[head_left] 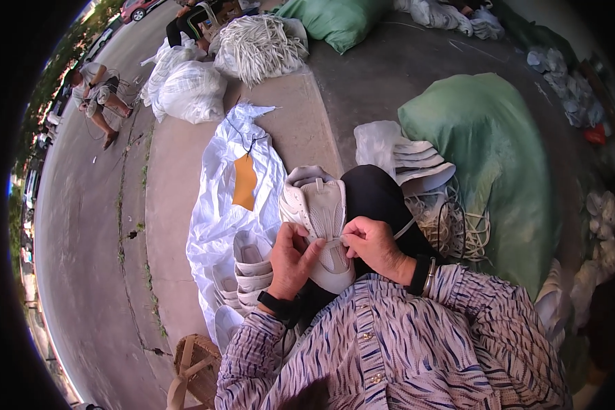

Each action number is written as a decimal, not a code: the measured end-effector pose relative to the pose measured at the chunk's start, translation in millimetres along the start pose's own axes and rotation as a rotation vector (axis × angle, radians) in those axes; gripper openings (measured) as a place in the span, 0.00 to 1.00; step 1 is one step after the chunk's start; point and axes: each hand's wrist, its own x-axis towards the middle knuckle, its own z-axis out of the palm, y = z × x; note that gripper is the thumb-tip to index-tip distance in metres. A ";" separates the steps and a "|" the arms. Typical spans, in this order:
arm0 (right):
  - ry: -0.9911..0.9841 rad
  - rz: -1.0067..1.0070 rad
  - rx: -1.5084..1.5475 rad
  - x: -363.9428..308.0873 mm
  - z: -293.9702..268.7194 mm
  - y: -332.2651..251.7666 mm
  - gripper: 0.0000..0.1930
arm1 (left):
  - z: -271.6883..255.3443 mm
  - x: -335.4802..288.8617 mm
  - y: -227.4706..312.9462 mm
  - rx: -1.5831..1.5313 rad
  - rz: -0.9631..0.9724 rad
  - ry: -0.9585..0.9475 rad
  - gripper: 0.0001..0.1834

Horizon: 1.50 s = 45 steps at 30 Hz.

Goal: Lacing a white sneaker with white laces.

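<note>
A whitish sneaker (326, 208) lies across my lap, its toe toward me and its opening away. My left hand (290, 260) is closed against the shoe's left side, its thumb reaching over the lowest eyelets. On the other side, my right hand (379, 247) pinches a pale shoelace (404, 228), whose loose strand shows beyond the knuckles over my dark-clad knee (372, 183). A short piece of lace crosses the front of the shoe between the two hands. The fingertips hide exactly where it enters the eyelets.
Stacked pale shoes (253, 263) sit on a white plastic sheet (215, 184) at left, with an orange card (244, 183) on it. Right of me are white shoe parts (420, 164), loose laces (444, 222) and a large green sack (492, 150). A seated person (96, 96) is far left.
</note>
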 end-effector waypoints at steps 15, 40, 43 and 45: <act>-0.046 0.020 -0.131 -0.1 -2.7 0.4 0.02 | -0.6 -3.7 -11.2 0.031 0.013 0.020 0.20; -0.101 -0.328 -0.351 3.9 -4.4 -2.4 0.08 | -1.5 -8.4 25.9 0.708 0.499 0.013 0.16; -0.130 -0.342 -0.382 11.4 -4.9 1.7 0.07 | 0.5 -3.5 38.1 0.769 0.524 -0.025 0.10; -0.146 -0.297 -0.321 15.4 -2.5 1.6 0.07 | 4.4 -1.1 42.9 0.795 0.491 -0.007 0.08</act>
